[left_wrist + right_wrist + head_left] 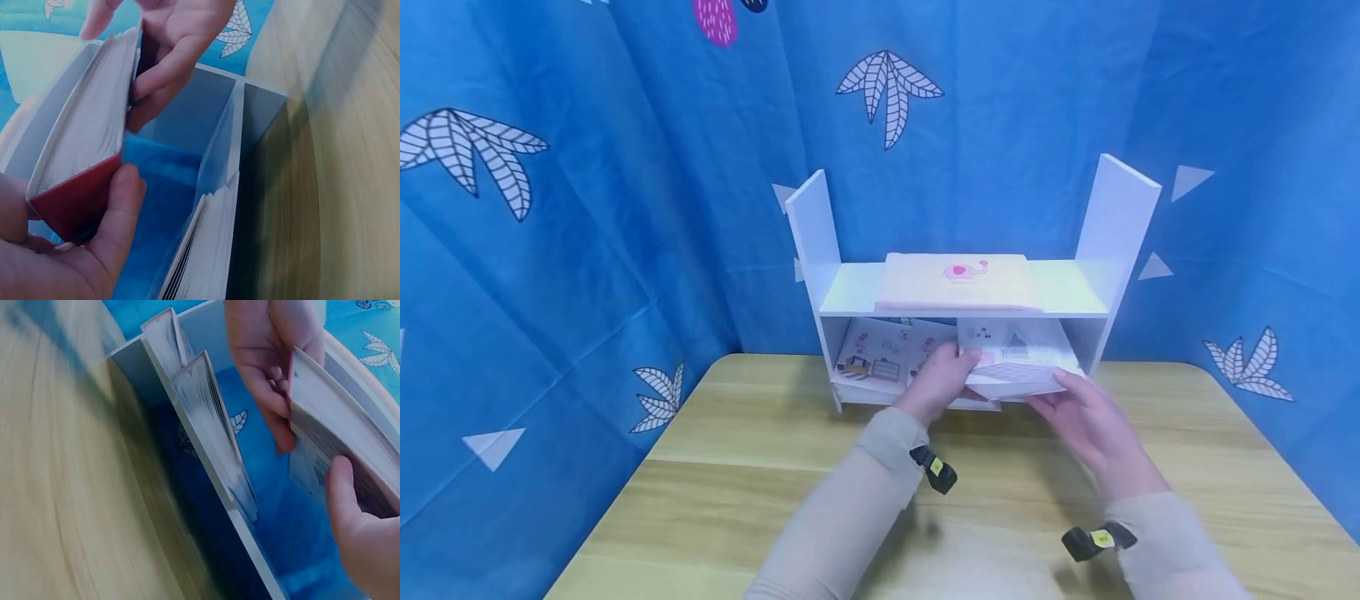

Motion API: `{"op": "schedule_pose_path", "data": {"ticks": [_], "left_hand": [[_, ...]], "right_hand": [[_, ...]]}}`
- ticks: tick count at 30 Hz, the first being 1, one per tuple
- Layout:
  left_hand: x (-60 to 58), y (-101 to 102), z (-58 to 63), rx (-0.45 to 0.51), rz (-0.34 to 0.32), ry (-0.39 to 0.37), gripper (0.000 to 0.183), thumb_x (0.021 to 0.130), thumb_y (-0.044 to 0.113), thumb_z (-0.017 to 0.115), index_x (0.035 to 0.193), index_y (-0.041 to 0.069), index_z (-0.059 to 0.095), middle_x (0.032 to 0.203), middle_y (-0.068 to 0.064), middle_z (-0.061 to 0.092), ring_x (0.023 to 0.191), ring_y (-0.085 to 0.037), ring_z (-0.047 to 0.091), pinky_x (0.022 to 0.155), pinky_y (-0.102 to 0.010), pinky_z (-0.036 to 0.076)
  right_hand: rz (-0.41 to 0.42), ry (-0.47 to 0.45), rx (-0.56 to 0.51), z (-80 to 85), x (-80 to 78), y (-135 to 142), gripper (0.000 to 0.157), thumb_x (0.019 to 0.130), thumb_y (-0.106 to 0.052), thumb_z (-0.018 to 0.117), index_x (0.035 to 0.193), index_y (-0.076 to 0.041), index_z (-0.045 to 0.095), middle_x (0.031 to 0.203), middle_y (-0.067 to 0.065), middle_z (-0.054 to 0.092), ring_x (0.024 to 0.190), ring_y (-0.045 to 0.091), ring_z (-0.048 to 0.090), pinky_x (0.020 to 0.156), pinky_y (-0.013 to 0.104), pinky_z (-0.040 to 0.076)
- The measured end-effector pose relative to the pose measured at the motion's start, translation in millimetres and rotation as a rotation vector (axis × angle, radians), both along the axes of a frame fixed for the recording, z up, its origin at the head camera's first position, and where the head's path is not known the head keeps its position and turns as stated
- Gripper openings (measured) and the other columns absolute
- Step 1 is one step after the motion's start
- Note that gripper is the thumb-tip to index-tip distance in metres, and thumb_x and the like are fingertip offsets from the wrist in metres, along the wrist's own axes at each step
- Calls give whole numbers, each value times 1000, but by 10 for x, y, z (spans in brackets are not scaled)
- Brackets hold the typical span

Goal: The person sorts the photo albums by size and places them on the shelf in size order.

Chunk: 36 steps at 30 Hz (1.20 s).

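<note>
A thick white-covered book (1022,358) is held between both hands at the right side of the lower level of a small white shelf (1123,221). My left hand (942,379) grips its left end, thumb on top; the left wrist view shows this hand (75,250) around the red spine (84,194). At the book's right front corner, my right hand (1093,425) pinches the edge, thumb above and fingers below. In the right wrist view, page edges (344,406) face up between the two hands.
Left of the held book, two other books (874,354) lie on the lower level. A cream item (958,283) with a pink elephant rests on the upper board. The shelf stands on a wooden table (760,467) before a blue patterned curtain (1000,125).
</note>
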<state>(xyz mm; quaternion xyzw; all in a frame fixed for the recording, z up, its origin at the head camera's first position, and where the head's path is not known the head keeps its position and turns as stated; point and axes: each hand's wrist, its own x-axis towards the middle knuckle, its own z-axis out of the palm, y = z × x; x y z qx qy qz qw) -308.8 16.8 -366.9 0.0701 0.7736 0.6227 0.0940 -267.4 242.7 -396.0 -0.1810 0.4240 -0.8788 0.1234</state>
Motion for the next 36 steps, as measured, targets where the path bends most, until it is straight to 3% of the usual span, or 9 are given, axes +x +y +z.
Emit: {"op": "schedule_pose_path", "data": {"ticks": [7,15,20,23,26,28,31,33,36], "left_hand": [[-114,156,-41,-40,-16,15,42,103,36,57,144,29,48,108,14,64,96,-9,62,99,-48,45],[-246,302,-113,-116,5,15,35,103,29,58,135,16,50,99,1,63,77,-18,66,76,-34,54],[-261,326,-142,-232,-21,52,59,104,31,56,155,11,36,130,-11,63,74,-21,68,86,-35,54],[-253,331,-144,-325,-27,100,68,104,35,55,161,11,27,150,-9,52,103,-21,68,103,-38,47],[-245,345,-149,-363,-25,117,65,104,35,55,160,13,31,153,-6,48,132,-24,53,113,-43,39],[-242,355,-158,-380,-22,118,64,104,36,55,159,13,33,153,-4,48,140,-24,44,116,-44,34],[-244,376,-177,-407,-22,133,62,103,36,56,158,13,36,151,-2,51,141,-24,44,116,-44,34],[-246,389,-190,-413,-15,140,61,103,36,57,157,13,39,151,-1,51,140,-24,45,115,-43,35],[-246,400,-200,-418,5,152,56,102,35,59,152,13,47,152,1,50,138,-23,46,114,-42,36]], "right_hand": [[-143,-85,45,-46,-100,-50,71,106,-4,47,162,-6,1,152,12,32,128,17,55,114,39,36],[-204,-172,-21,-193,-174,-61,75,105,-2,49,163,-9,1,166,20,7,125,15,58,115,37,35],[-217,-179,-21,-302,-216,-55,73,107,-5,47,163,-8,1,166,18,7,124,13,58,114,34,35],[-230,-178,-3,-348,-236,-48,71,108,-9,46,163,-11,2,166,17,10,126,13,57,113,33,37],[-241,-185,10,-384,-243,-42,71,108,-11,47,163,-14,3,166,17,10,130,14,54,112,32,38],[-249,-193,27,-407,-241,-34,70,108,-12,47,163,-16,4,167,17,9,130,13,54,112,32,39],[-271,-205,75,-433,-225,-15,71,108,-15,49,164,-15,6,165,17,16,126,11,57,111,32,40],[-295,-228,117,-449,-210,2,72,107,-18,52,164,-14,8,158,15,33,121,11,61,110,34,40],[-331,-263,187,-461,-193,22,75,105,-23,58,163,-10,11,135,4,58,112,12,66,109,39,41]]}}
